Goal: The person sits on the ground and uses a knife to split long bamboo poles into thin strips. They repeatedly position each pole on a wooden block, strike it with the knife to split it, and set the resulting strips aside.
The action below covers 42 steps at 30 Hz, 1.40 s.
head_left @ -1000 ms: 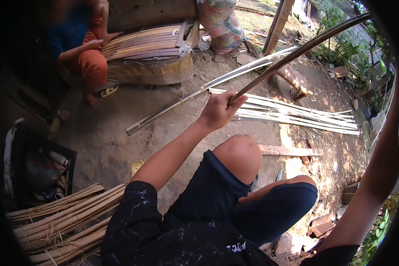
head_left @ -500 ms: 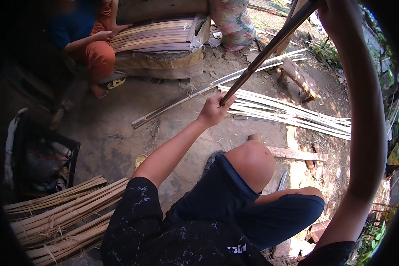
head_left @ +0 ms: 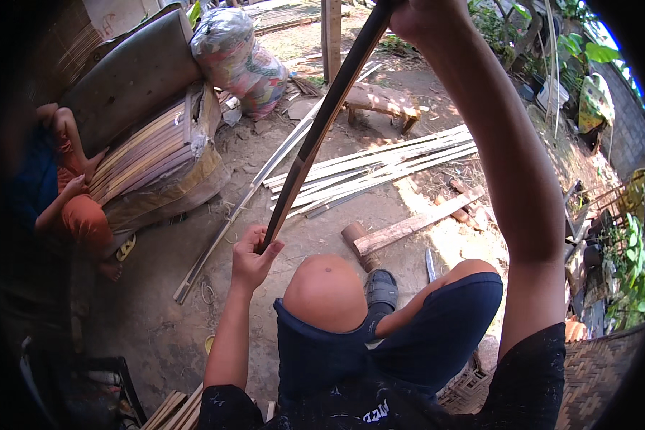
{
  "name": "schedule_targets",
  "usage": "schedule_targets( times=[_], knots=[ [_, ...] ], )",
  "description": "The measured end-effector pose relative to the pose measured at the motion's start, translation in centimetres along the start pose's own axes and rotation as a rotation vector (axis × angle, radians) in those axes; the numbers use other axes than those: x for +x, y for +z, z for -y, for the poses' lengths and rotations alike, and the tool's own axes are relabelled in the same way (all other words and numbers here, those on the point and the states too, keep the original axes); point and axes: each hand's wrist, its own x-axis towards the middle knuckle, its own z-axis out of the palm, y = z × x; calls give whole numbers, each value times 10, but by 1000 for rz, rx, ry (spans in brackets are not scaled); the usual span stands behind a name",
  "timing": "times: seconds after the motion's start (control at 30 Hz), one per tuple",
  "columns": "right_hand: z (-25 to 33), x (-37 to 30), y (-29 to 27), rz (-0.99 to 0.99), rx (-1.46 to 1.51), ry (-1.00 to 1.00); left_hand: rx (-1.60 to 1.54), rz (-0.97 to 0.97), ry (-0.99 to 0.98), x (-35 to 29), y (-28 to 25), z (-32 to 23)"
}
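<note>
A long dark bamboo strip (head_left: 309,148) slants up from lower left to upper right in front of me. My left hand (head_left: 254,259) is closed round its lower end, thumb on top, just above my raised knee. At the top edge my right hand (head_left: 421,20) grips the upper part with the arm stretched high; its fingers are partly cut off by the frame. Behind the strip, a bundle of pale split bamboo strips (head_left: 390,169) lies on the ground. One longer strip (head_left: 231,218) runs beside them toward the lower left.
A knife (head_left: 430,265) lies near my foot, beside a plank (head_left: 419,222) resting by a round wooden block (head_left: 358,244). A low bench (head_left: 383,102) stands farther off. At left, a person (head_left: 68,193) sits by a worn sofa (head_left: 132,61) bearing bamboo slats. Further strips (head_left: 175,410) lie lower left.
My view has swung to the right, so the sofa and person appear farther left. Both hands still hold the bamboo strip, which now stands steeper, its lower end nearer my knee.
</note>
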Motion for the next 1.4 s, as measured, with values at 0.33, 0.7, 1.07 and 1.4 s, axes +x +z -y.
schedule_targets(
  times=[0.33, 0.7, 1.07, 1.4],
  knots=[
    [-96, 30, -109, -110, 263, 136, -95, 371, -290, -24, -44, 44],
    [-220, -8, -220, -397, 212, 383, -53, 445, -651, -49, -1, 103],
    [-383, -103, -380, -643, -112, 776, 64, 619, -688, 9, 87, 82],
    [-453, -310, -295, -835, 285, 1007, 457, 641, -515, -18, 88, 165]
  ],
)
